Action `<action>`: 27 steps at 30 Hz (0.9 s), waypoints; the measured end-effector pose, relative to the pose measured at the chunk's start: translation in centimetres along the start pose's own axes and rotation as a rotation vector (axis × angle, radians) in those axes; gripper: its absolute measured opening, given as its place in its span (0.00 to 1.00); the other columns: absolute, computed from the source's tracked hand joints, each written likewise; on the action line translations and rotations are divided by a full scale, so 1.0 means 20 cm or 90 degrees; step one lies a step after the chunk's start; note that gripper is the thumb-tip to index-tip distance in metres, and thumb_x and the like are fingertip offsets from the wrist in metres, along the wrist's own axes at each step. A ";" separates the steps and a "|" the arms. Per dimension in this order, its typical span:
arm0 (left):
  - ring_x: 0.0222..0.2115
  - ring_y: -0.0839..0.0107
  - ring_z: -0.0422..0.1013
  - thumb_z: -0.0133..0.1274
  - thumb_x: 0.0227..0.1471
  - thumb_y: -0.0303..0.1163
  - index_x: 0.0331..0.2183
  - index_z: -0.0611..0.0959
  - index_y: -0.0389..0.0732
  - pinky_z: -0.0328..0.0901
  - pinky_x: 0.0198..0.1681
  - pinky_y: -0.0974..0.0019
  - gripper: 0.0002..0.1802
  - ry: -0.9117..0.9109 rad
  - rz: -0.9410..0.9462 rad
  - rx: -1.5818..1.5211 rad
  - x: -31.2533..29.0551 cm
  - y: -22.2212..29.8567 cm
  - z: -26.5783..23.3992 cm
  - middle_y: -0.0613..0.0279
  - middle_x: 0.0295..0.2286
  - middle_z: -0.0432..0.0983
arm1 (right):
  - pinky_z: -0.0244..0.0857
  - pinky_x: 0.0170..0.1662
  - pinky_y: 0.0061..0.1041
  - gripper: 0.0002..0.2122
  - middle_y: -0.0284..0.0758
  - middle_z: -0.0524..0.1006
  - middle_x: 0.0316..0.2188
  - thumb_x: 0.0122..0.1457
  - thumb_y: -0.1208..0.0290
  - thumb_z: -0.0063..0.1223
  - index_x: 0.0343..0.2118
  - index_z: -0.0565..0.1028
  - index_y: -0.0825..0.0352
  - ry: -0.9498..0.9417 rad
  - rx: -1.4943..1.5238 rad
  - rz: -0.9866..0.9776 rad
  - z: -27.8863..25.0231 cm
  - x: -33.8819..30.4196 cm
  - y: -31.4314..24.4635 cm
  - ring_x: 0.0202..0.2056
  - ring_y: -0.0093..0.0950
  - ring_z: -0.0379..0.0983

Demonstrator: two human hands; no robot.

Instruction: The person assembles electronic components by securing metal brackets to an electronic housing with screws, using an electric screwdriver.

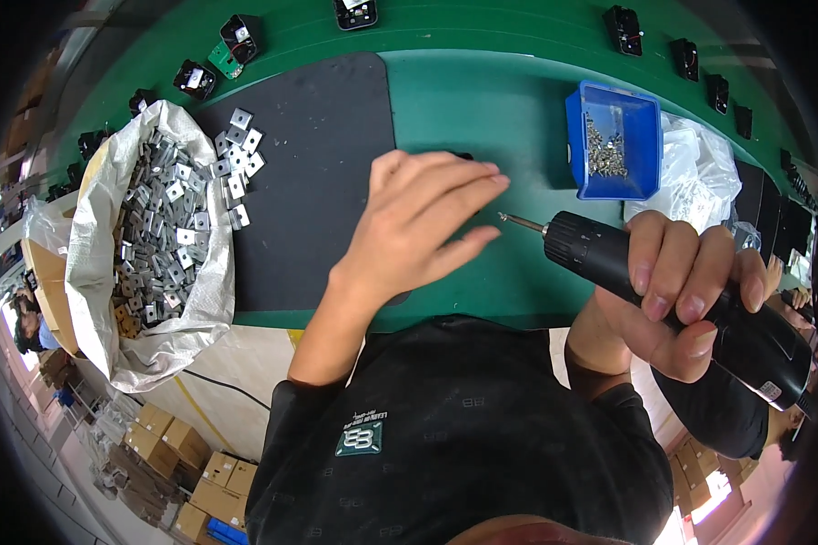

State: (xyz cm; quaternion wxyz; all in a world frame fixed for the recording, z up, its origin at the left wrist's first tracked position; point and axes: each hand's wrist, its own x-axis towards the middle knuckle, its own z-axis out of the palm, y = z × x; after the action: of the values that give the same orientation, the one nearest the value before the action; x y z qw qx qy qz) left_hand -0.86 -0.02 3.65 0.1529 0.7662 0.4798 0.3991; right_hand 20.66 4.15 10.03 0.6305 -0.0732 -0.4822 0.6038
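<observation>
Black screwdriver [591, 247], seemingly silvery screws [606, 158]

Power driver [600, 254], right: black plastic, kinda satin, ribbed collar
Bit [524, 223]: shiny metal
Bin [643, 136], upper right: smooth blue plastic
Screws [606, 154] in it: glinty metal
Sack [91, 272], left: crinkly woven plastic, looks like
Plates [168, 218] inside: smooth silvery metal
Mat [314, 182], upper left: matt, rubbery-looking
Bench [477, 100], top centre: smooth, slight sheen
</observation>
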 end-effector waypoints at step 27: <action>0.30 0.75 0.76 0.64 0.43 0.38 0.29 0.86 0.41 0.56 0.43 0.64 0.12 0.081 0.034 0.007 -0.05 0.00 0.06 0.70 0.27 0.82 | 0.65 0.31 0.16 0.19 0.22 0.71 0.27 0.52 0.72 0.65 0.45 0.71 0.53 -0.068 0.059 0.034 0.03 0.05 0.08 0.24 0.15 0.68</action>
State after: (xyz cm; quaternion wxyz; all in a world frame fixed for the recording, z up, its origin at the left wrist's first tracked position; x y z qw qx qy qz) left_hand -0.15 -0.73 2.28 0.1075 0.7528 0.4698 0.4484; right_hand 19.05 5.07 9.75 0.5902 -0.0244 -0.4844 0.6453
